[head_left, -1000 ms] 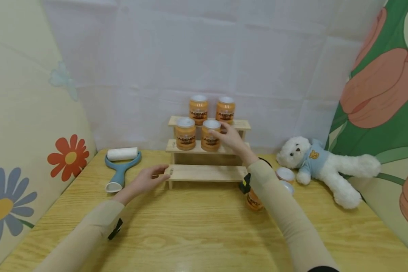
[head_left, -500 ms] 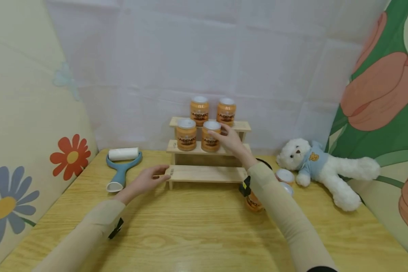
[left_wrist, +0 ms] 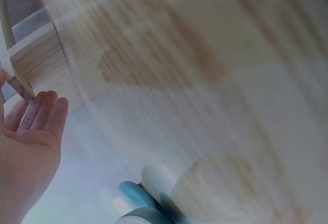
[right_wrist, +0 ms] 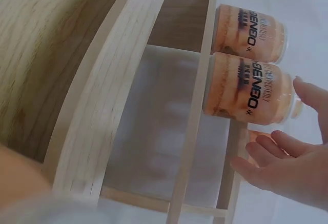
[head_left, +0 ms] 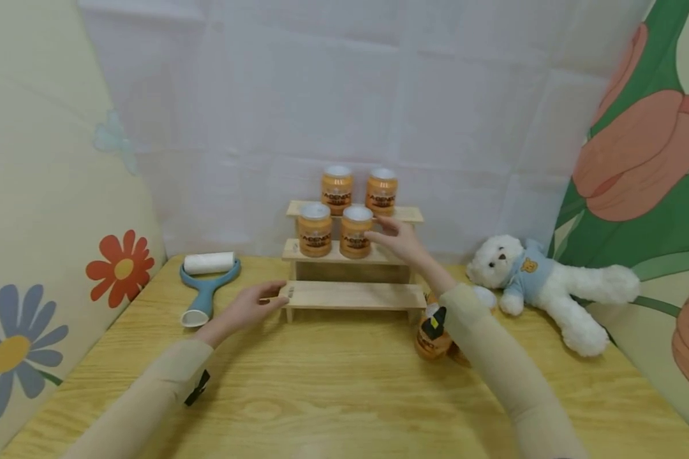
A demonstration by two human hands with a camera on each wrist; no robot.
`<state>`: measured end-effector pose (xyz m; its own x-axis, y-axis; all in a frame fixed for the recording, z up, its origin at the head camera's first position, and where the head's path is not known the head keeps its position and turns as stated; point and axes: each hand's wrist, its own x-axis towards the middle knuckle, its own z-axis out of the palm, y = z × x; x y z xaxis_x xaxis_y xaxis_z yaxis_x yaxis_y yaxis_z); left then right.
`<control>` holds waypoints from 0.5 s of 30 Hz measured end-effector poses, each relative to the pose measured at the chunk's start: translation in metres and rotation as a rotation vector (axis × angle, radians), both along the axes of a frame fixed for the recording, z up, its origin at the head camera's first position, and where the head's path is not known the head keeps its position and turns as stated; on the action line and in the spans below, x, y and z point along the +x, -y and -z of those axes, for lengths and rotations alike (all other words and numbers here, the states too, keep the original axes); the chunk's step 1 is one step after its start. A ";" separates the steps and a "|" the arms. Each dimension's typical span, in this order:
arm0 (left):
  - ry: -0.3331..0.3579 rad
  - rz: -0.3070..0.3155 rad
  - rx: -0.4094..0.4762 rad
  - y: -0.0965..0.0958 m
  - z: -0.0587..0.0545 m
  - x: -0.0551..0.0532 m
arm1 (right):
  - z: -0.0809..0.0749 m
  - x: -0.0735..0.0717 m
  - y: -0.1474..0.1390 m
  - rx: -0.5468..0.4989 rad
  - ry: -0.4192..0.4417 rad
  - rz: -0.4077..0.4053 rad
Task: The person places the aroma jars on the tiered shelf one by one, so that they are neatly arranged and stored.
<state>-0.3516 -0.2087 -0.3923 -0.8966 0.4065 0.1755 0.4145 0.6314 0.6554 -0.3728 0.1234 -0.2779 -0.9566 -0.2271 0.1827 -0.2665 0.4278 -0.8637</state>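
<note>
Blue and white, a roller lies at the left of your desk. Next, your left hand touches the lowest step's end, fingers loosely extended. On the wooden stand, two orange cans stand on the middle step, two more behind on top. Your right hand, thumb and fingers apart, is right beside the middle step's right can; contact is unclear. Farther right, other cans stand partly behind your sleeve; a white plush bear lies beyond.
</note>
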 end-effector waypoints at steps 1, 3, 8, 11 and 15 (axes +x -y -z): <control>0.004 -0.005 0.002 0.000 0.000 0.000 | 0.000 0.002 -0.003 0.005 -0.006 -0.006; 0.001 -0.010 -0.003 0.001 -0.001 0.000 | -0.001 0.008 -0.009 0.016 -0.009 -0.021; -0.012 0.003 -0.002 0.001 -0.001 0.000 | -0.001 0.021 -0.026 0.033 -0.008 -0.057; -0.006 0.003 0.003 0.000 -0.002 0.001 | 0.004 0.027 -0.039 0.058 -0.007 -0.080; -0.021 0.007 0.003 0.000 -0.002 0.001 | 0.011 0.040 -0.052 0.099 -0.002 -0.073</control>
<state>-0.3511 -0.2084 -0.3908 -0.8898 0.4123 0.1955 0.4328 0.6266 0.6482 -0.3333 0.1749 -0.2892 -0.9363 -0.3136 0.1580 -0.3022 0.4907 -0.8173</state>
